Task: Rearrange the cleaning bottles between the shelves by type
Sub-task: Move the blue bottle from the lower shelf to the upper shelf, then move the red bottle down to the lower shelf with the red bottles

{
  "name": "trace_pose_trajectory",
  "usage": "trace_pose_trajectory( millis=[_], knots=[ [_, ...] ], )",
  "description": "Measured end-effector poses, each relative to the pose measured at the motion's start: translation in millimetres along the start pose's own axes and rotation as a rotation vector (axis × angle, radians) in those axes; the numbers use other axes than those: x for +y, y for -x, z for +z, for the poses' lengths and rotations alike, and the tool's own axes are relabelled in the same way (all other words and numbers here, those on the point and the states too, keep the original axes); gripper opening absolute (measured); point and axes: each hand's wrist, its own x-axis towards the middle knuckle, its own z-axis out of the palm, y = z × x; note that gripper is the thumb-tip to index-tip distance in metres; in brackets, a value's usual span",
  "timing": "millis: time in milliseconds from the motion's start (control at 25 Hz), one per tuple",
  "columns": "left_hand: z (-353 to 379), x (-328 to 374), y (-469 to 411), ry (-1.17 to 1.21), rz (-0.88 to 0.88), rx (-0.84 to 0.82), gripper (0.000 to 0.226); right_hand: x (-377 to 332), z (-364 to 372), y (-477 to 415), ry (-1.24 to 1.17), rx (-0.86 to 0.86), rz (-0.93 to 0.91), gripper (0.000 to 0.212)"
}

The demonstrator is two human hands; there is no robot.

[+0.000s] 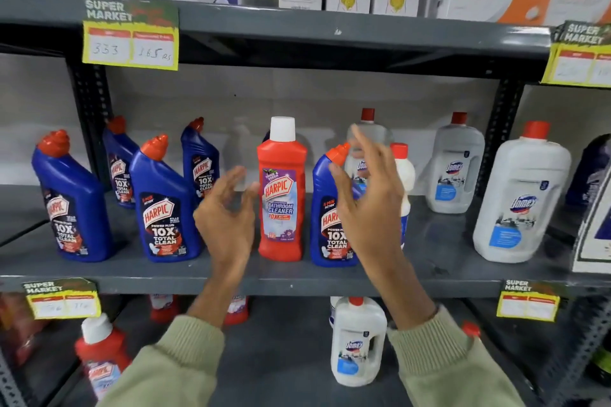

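Harpic Bathroom Cleaner bottle (281,190) btwn hands (228,218).

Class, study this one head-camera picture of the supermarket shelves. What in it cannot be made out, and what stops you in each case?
- Blue Harpic bottle: label partly covered by the right hand, head view.
- Small white bottle: mostly behind that hand.
- Lower price tag: writing too faint.
- Right price tag: cut by the frame edge.
- Red bottles on the lower shelf: tops hidden by the shelf edge.
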Motion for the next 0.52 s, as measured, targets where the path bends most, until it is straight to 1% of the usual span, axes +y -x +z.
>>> trace_pose_trajectory(
  millis=[40,80,120,160,240,280,320,400,480,520],
  knots=[
    [0,-2,-8,0.013,-0.107,-0.085,0.049,-12,7,-14,0.007,-0.114,0.013,0.057],
    [2,-2,-15,0.044,-0.212,-0.197,0.053,-24,16,-28,0.065,-0.247,0.037,0.063],
    [5,-3,-20,0.078,-0.3,-0.313,0.053,-31,27,-41,0.164,-0.369,0.05,0.07],
    [8,-6,-23,0.101,-0.359,-0.409,0.049,-37,39,-52,0.286,-0.477,0.059,0.076],
    [13,-11,-27,0.102,-0.394,-0.497,0.036,-45,59,-66,0.452,-0.65,0.111,0.082],
    [14,-12,-26,0.089,-0.375,-0.487,0.031,-48,67,-68,0.471,-0.696,0.147,0.08],
    [15,-11,-26,0.07,-0.349,-0.448,0.028,-50,72,-69,0.464,-0.7,0.173,0.075],
    [9,-7,-23,0.028,-0.303,-0.356,0.028,-53,74,-65,0.446,-0.652,0.166,0.064],
    [-5,-3,-16,0.033,-0.254,-0.292,0.028,-55,72,-56,0.423,-0.61,0.115,0.058],
    [-15,-1,-12,0.037,-0.227,-0.275,0.029,-56,69,-50,0.368,-0.588,0.097,0.056]
  ],
)
